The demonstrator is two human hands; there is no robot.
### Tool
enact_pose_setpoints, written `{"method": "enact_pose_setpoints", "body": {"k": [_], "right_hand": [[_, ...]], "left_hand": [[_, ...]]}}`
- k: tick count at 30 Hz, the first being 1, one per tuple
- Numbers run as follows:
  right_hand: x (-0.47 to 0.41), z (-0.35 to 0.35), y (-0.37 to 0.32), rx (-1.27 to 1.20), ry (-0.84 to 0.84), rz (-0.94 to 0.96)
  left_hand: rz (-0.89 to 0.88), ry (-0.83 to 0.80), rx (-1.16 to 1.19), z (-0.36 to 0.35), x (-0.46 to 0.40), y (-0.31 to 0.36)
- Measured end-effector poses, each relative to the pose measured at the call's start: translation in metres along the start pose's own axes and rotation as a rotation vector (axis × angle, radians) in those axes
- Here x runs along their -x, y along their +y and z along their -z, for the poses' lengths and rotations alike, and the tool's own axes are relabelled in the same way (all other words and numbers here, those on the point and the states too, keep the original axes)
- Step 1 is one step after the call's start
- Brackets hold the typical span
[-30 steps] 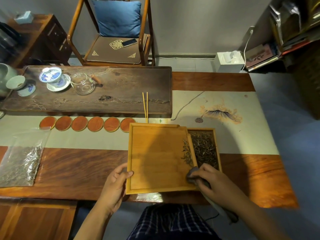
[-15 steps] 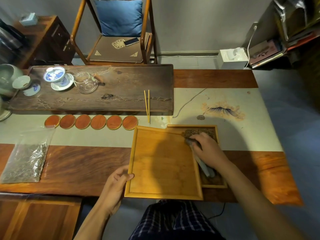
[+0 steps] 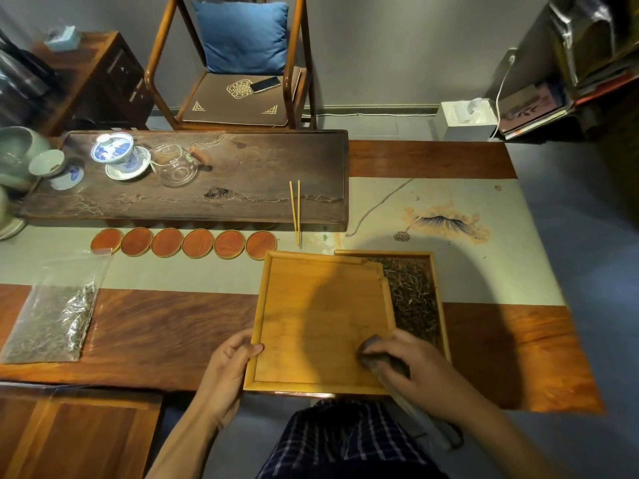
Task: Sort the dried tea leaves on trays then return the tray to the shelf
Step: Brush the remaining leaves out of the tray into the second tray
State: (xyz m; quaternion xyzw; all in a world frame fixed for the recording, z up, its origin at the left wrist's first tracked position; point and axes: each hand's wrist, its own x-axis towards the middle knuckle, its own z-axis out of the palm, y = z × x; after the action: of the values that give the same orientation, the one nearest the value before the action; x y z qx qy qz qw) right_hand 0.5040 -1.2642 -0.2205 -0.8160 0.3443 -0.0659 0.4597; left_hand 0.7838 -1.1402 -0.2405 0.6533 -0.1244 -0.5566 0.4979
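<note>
A light bamboo tray (image 3: 321, 323) lies at the table's near edge, its floor bare. It overlaps a second tray (image 3: 436, 281) on its right that holds dark dried tea leaves (image 3: 411, 295). My left hand (image 3: 228, 368) grips the bare tray's near left corner, thumb on the rim. My right hand (image 3: 411, 368) presses a dark grey cloth (image 3: 377, 357) onto the bare tray's near right corner. The cloth's tail hangs down past the table edge.
A clear bag of tea leaves (image 3: 52, 319) lies at the left. Several round red coasters (image 3: 183, 242) line up behind the trays, beside bamboo tongs (image 3: 295, 209). A dark tea board (image 3: 242, 178) carries a gaiwan (image 3: 116, 152) and glass pitcher (image 3: 176, 164). A chair (image 3: 238, 63) stands beyond.
My right hand with the cloth swept from the tray's near right up to the far right over the leaf tray, then came back to the near right corner. The left hand stayed put.
</note>
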Motion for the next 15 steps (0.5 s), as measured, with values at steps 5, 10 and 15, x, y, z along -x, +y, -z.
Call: {"method": "enact_pose_setpoints", "body": {"k": [5,10,15], "right_hand": [[-0.022,-0.009,-0.001,0.089,0.196,-0.108],[-0.065,0.010,0.018,0.178,0.351,-0.281],[-0.090,0.023,0.041,0.177,0.432,-0.378]], "left_hand": [[-0.008,-0.044,0.012,-0.003,0.000,0.004],[-0.031,-0.077,-0.053,0.002,0.000,0.006],[-0.029,-0.066,-0.022,-0.003,0.002,0.002]]}}
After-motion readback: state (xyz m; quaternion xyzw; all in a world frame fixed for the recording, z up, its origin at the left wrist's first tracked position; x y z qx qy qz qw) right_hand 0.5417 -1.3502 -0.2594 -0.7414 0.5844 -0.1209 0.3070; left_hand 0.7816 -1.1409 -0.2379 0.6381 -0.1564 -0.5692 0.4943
